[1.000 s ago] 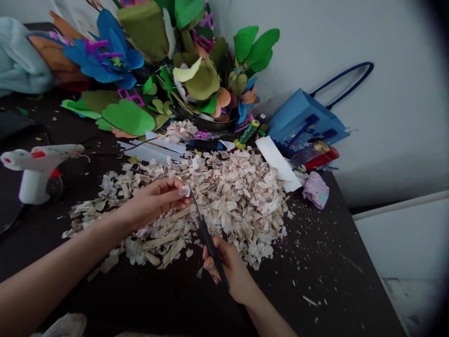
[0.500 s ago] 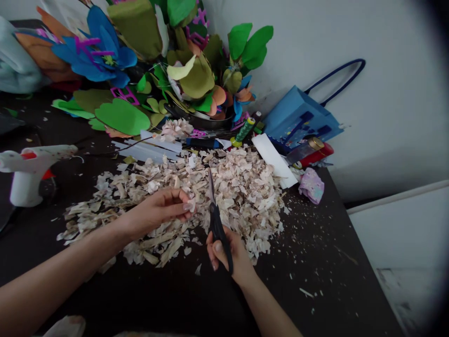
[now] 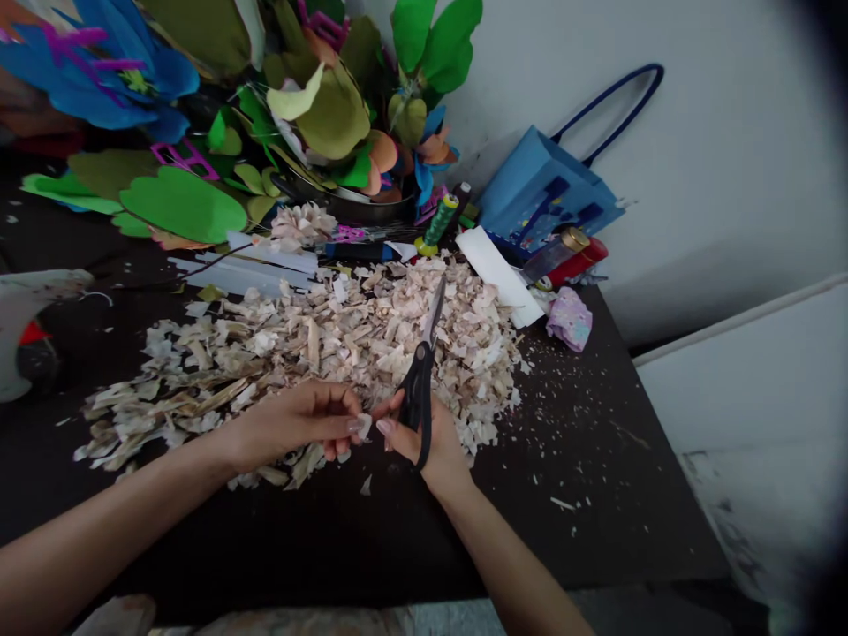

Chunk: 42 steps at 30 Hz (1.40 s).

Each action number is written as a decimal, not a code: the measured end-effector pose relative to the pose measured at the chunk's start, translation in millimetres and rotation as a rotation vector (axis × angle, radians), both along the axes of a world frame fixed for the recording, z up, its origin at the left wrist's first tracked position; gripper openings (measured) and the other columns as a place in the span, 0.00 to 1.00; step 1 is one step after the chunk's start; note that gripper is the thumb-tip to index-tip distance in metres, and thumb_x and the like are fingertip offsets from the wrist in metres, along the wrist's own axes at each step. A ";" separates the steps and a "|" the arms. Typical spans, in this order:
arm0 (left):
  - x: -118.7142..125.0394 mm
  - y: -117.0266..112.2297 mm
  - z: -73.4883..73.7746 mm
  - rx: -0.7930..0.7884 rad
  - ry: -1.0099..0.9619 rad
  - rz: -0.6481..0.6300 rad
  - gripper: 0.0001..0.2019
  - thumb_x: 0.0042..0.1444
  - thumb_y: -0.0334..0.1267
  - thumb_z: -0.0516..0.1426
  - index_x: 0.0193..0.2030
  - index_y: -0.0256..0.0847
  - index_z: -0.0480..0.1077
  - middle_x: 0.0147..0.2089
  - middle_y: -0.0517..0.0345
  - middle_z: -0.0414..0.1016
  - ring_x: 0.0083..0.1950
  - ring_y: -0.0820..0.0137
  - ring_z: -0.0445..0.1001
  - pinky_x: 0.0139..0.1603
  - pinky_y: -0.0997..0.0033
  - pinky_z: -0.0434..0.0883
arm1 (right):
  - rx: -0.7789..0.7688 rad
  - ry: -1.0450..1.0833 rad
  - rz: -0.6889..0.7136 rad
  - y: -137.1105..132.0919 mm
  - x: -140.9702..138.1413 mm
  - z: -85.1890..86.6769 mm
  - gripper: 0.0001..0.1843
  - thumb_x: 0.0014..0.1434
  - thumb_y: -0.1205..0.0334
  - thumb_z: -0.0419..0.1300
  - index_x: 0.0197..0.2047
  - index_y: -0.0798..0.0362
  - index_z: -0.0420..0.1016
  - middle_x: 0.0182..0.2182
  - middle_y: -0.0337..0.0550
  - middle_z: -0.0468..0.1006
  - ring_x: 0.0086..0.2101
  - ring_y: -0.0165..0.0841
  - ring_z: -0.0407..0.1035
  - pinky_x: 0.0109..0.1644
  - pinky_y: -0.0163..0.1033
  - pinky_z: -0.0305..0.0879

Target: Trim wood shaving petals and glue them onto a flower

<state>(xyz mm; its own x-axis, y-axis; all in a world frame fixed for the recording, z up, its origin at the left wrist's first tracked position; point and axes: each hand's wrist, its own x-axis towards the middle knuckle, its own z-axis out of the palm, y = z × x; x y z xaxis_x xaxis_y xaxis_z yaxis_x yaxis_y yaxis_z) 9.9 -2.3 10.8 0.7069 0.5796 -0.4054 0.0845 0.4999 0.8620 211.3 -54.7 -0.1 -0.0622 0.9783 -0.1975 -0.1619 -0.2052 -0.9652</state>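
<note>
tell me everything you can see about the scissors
The scissors have black handles, plastic by the look, and pale metal blades that appear closed. They point away from the person, leaning slightly right, with the tip over the heap of pale paper scraps. The right hand grips the handles from below. The left hand pinches a small paper piece just beside the handles, clear of the blades.

Dim, flat light, src unclear. Wall (image 3: 695, 177) brightest; dark table (image 3: 596, 495) underexposed. Shadows soft, weak. Faint sheen on scissors (image 3: 434, 309) blade. Fisheye bend + black vignette at rt edge. Left edge soft, ctr sharp.
</note>
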 end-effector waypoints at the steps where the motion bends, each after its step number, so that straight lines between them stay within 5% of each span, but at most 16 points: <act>1: 0.5 -0.2 0.2 0.001 0.003 -0.014 0.14 0.56 0.49 0.65 0.35 0.40 0.73 0.30 0.62 0.77 0.29 0.74 0.73 0.29 0.76 0.68 | 0.001 -0.003 0.003 0.3 -0.8 0.2 0.16 0.49 0.58 0.73 0.36 0.49 0.70 0.33 0.40 0.83 0.25 0.31 0.71 0.29 0.36 0.67; 13: 5.4 -3.9 3.7 -0.029 0.061 -0.058 0.14 0.53 0.48 0.67 0.31 0.40 0.73 0.26 0.62 0.75 0.27 0.73 0.73 0.28 0.75 0.70 | -0.089 -0.155 0.098 4.9 -4.1 19.6 0.14 0.45 0.60 0.68 0.32 0.49 0.68 0.26 0.35 0.75 0.25 0.30 0.67 0.29 0.35 0.63; 24: 7.5 -5.3 -4.7 -0.012 0.043 -0.033 0.17 0.52 0.50 0.68 0.36 0.40 0.71 0.28 0.62 0.76 0.28 0.72 0.75 0.28 0.75 0.72 | -0.030 -0.123 0.054 2.2 -2.4 -2.4 0.15 0.49 0.57 0.70 0.35 0.50 0.68 0.28 0.36 0.74 0.24 0.29 0.66 0.30 0.36 0.66; 32: 6.3 -6.3 -1.5 -0.010 0.097 -0.004 0.14 0.53 0.48 0.67 0.34 0.40 0.72 0.29 0.60 0.78 0.27 0.73 0.74 0.28 0.75 0.71 | -0.035 -0.060 0.032 3.1 -1.5 2.5 0.19 0.50 0.50 0.72 0.36 0.50 0.68 0.28 0.35 0.75 0.22 0.28 0.68 0.27 0.36 0.68; 42: 8.5 -6.1 1.5 -0.011 0.067 -0.002 0.18 0.55 0.54 0.65 0.33 0.40 0.72 0.27 0.60 0.76 0.27 0.73 0.73 0.27 0.76 0.70 | -0.058 -0.127 0.060 2.5 -2.8 2.2 0.17 0.47 0.56 0.71 0.34 0.50 0.69 0.27 0.34 0.74 0.24 0.29 0.66 0.30 0.36 0.67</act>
<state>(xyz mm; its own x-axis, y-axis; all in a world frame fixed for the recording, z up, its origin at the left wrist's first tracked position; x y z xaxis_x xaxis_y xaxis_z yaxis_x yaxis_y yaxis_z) 18.4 -8.3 12.3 0.6789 0.5735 -0.4584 0.1427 0.5093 0.8487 208.4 -52.2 2.0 -0.0912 0.9602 -0.2639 -0.0251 -0.2671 -0.9633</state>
